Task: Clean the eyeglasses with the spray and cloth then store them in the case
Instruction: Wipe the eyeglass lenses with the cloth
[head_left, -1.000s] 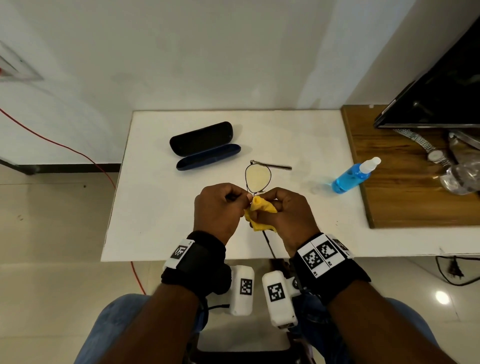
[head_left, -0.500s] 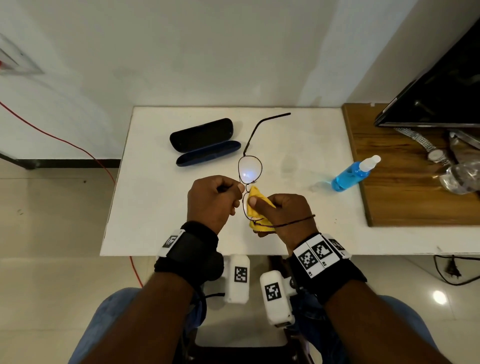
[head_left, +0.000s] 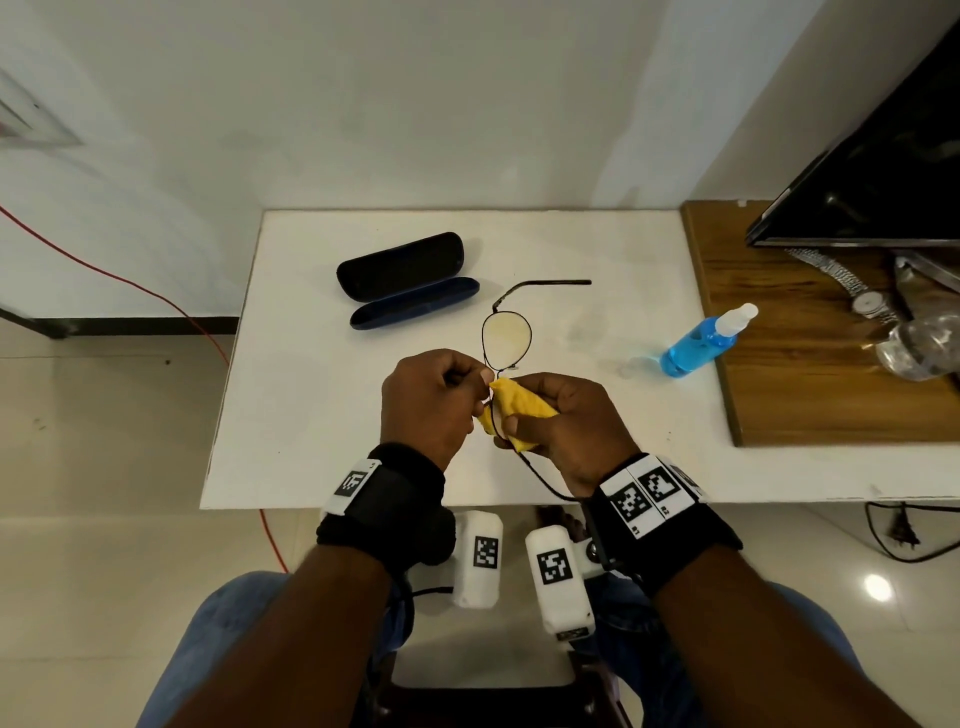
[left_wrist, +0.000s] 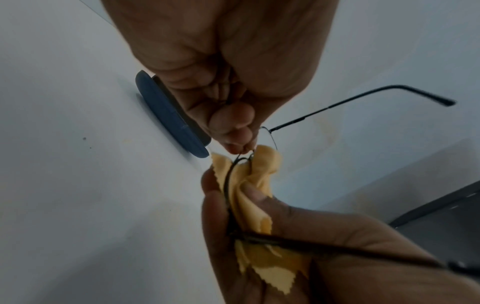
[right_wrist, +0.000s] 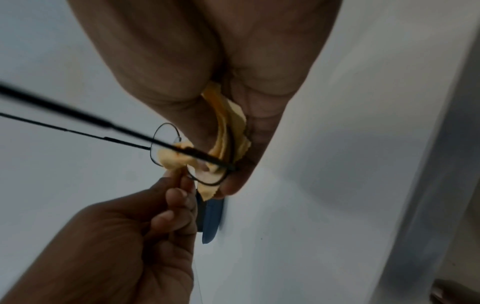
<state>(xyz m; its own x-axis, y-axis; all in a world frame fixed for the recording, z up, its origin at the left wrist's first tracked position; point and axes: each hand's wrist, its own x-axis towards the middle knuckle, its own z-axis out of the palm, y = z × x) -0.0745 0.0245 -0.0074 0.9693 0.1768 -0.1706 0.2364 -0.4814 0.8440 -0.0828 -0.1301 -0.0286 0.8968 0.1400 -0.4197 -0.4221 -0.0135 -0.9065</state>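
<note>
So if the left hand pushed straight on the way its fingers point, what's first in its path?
Almost at once the yellow cloth, which the right hand pinches over one lens. The left hand already pinches the glasses near the bridge, beside it.

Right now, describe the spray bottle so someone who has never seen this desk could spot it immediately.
Start at the white table and go to its right edge, where it meets the wooden board. The spray bottle lies tilted there: clear plastic, bright blue liquid, white nozzle. Nothing else nearby is blue and see-through.
</note>
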